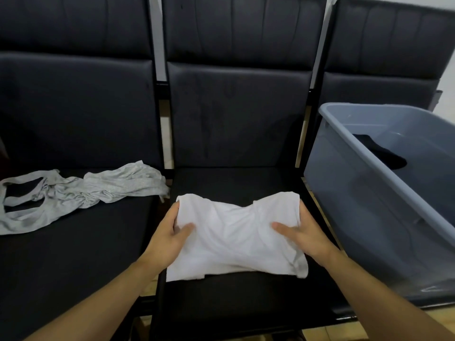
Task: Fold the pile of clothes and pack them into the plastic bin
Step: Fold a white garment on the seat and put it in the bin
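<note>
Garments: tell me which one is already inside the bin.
The black garment in the grey bin; the white one is held, the grey one lies unfolded.

We hold a folded white garment [236,232] over the middle black seat [234,303], our left hand [167,235] and right hand [305,232] gripping its sides. A crumpled grey garment [81,193] lies left; the grey plastic bin [384,193] with dark clothing [384,156] stands right.

Single head-worn view

The chairs [236,119] are seen from close above, looking forward and down.
</note>
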The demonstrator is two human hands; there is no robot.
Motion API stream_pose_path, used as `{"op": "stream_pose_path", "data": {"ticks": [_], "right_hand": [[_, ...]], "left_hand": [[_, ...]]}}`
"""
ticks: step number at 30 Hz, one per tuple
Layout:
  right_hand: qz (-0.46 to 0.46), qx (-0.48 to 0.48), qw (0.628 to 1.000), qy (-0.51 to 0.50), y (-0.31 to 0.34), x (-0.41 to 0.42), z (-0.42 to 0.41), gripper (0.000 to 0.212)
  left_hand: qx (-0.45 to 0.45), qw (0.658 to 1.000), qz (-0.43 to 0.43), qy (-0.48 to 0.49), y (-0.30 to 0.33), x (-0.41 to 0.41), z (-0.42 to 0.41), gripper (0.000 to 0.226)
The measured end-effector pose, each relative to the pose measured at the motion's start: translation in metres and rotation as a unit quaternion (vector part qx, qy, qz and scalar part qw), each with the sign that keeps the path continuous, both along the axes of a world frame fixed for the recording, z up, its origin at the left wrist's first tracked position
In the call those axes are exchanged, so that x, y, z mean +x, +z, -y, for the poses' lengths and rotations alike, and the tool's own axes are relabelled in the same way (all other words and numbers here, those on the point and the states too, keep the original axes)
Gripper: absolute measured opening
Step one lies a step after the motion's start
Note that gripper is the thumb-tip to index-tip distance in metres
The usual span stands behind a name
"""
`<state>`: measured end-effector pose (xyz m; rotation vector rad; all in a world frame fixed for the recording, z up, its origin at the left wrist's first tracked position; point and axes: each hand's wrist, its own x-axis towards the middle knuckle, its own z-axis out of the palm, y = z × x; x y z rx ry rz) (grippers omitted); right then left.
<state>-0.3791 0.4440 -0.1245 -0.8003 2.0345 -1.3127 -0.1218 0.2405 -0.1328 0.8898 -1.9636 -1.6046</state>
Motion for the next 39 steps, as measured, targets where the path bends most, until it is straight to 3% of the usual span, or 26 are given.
{"op": "stream_pose_path", "data": {"ticks": [7, 10, 13, 15, 17, 18, 19, 22, 24, 27, 30, 34, 36, 39], "right_hand": [[0.089, -0.084, 0.991, -0.048, 0.008, -0.003, 0.015, 0.060], [0.067, -0.014, 0.996, -0.061, -0.016, -0.007, 0.015, 0.059], [0.025, 0.130, 0.990, -0.048, -0.039, -0.012, 0.010, 0.072], [-0.018, 0.206, 0.976, -0.063, -0.045, -0.019, 0.010, 0.081], [-0.120, 0.259, 0.955, -0.083, -0.044, -0.023, 0.013, 0.079], [-0.185, 0.269, 0.941, -0.083, -0.043, -0.023, 0.015, 0.072], [-0.242, 0.262, 0.931, -0.072, -0.041, -0.020, 0.018, 0.062], [-0.346, 0.189, 0.916, 0.073, -0.035, -0.006, 0.031, 0.032], [-0.383, 0.162, 0.882, 0.223, -0.040, 0.004, 0.038, 0.032], [-0.348, 0.197, 0.851, 0.341, -0.049, 0.019, 0.041, 0.042], [-0.348, 0.281, 0.831, 0.332, -0.045, 0.030, 0.042, 0.047], [-0.294, 0.357, 0.832, 0.306, -0.032, 0.046, 0.044, 0.047], [-0.219, 0.369, 0.854, 0.294, -0.028, 0.055, 0.040, 0.043], [-0.160, 0.307, 0.912, 0.222, -0.023, 0.055, 0.045, 0.030]], "left_hand": [[0.045, 0.997, -0.029, 0.050, 0.005, -0.007, 0.006, 0.037], [0.026, 0.997, 0.062, 0.043, -0.013, -0.009, 0.016, 0.031], [-0.006, 0.980, 0.200, 0.005, -0.034, 0.000, 0.028, 0.048], [-0.075, 0.952, 0.298, 0.004, -0.042, 0.002, 0.031, 0.051], [-0.236, 0.894, 0.379, 0.032, -0.041, 0.001, 0.025, 0.050], [-0.315, 0.874, 0.369, 0.036, -0.037, 0.000, 0.018, 0.048], [-0.351, 0.876, 0.330, 0.022, -0.032, -0.002, 0.008, 0.043], [-0.309, 0.909, 0.243, -0.141, -0.017, -0.011, -0.023, 0.025], [-0.290, 0.882, 0.263, -0.262, -0.014, -0.015, -0.043, 0.024], [-0.354, 0.812, 0.314, -0.342, -0.022, -0.012, -0.053, 0.039], [-0.407, 0.788, 0.334, -0.319, -0.027, -0.010, -0.044, 0.044], [-0.446, 0.762, 0.394, -0.255, -0.027, -0.011, -0.027, 0.045], [-0.422, 0.773, 0.415, -0.227, -0.029, -0.013, -0.019, 0.043], [-0.368, 0.823, 0.410, -0.139, -0.035, -0.021, -0.011, 0.035]]}}
